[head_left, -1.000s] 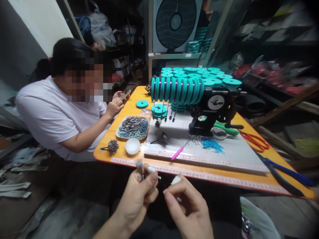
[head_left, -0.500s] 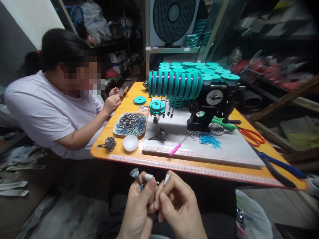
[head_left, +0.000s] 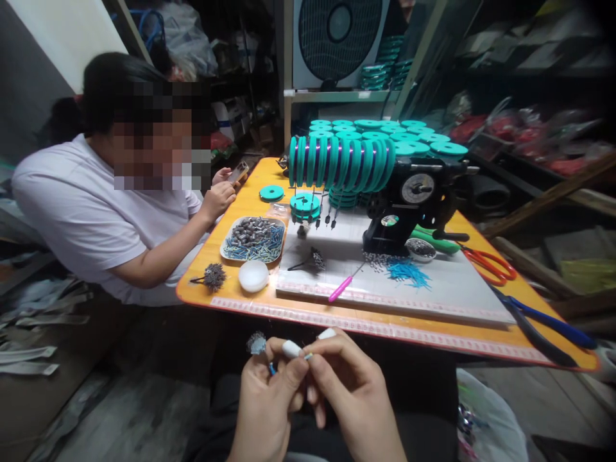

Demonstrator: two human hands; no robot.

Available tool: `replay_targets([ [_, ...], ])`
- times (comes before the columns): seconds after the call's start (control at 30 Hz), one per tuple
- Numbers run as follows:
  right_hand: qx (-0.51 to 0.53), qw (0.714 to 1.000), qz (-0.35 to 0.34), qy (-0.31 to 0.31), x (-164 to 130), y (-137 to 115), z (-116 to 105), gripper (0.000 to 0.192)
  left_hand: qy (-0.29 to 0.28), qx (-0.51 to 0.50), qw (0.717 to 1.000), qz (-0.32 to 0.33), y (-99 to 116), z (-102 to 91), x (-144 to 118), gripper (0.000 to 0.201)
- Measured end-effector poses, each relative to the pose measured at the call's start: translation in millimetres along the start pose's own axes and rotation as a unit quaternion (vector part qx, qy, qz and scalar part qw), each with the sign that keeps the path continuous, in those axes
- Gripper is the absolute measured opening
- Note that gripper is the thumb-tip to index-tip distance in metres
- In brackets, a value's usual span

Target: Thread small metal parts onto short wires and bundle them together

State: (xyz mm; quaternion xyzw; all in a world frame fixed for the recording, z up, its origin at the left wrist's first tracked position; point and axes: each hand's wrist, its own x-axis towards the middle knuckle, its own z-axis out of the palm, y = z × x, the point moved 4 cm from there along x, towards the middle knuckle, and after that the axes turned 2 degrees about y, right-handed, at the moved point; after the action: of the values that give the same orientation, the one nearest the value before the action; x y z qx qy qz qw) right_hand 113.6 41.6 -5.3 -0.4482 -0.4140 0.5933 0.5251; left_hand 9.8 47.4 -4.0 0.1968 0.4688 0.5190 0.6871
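My left hand (head_left: 269,401) is closed in front of the table edge, in the lower middle of the head view. From its fingers sticks out a small bundle with a dark, bristly head (head_left: 257,343), light blue in its middle. Close beside it, my right hand (head_left: 349,385) is closed too. Its thumb and forefinger pinch a tiny yellow-and-blue piece (head_left: 308,357) against my left fingertips. White finger covers (head_left: 291,349) are on a finger of each hand. What lies inside the palms is hidden.
On the yellow table (head_left: 197,282) stands a black winding machine (head_left: 389,237) with green spools (head_left: 337,163). A tray (head_left: 224,253) of small parts, a white round container (head_left: 253,276), a pink-handled tool (head_left: 340,289) and blue-handled pliers (head_left: 548,324) lie around. A person (head_left: 86,205) holds a phone (head_left: 238,172) at left.
My right hand has opened out slightly and tilted, its white-covered finger now lying more level. The yellow-and-blue piece has come into view between the fingertips. The camera view has shifted a little.
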Motion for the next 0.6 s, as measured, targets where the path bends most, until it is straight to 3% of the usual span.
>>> replay_targets([
  [0.17,-0.127,0.991,-0.048,0.010,2,-8,-9,0.028,-0.034,0.036,0.997,0.050,6,-10.8,6,0.044],
  [0.27,-0.246,0.960,-0.134,0.024,1,-24,-8,0.019,-0.082,0.070,0.992,0.065,11,-15.0,14,0.035],
  [0.4,-0.367,0.879,-0.304,0.029,-4,-47,0,0.011,-0.221,0.073,0.967,0.106,22,-12.5,17,0.029],
  [0.47,-0.390,0.845,-0.365,0.016,-5,-53,3,0.013,-0.272,0.058,0.957,0.085,24,-10.8,13,0.031],
  [0.53,-0.422,0.794,-0.437,-0.007,-7,-59,6,0.015,-0.279,0.055,0.958,0.038,23,-12.1,8,0.035],
  [0.6,-0.469,0.713,-0.521,-0.030,-8,-66,7,0.018,-0.249,0.063,0.966,-0.018,20,-18.3,7,0.039],
])
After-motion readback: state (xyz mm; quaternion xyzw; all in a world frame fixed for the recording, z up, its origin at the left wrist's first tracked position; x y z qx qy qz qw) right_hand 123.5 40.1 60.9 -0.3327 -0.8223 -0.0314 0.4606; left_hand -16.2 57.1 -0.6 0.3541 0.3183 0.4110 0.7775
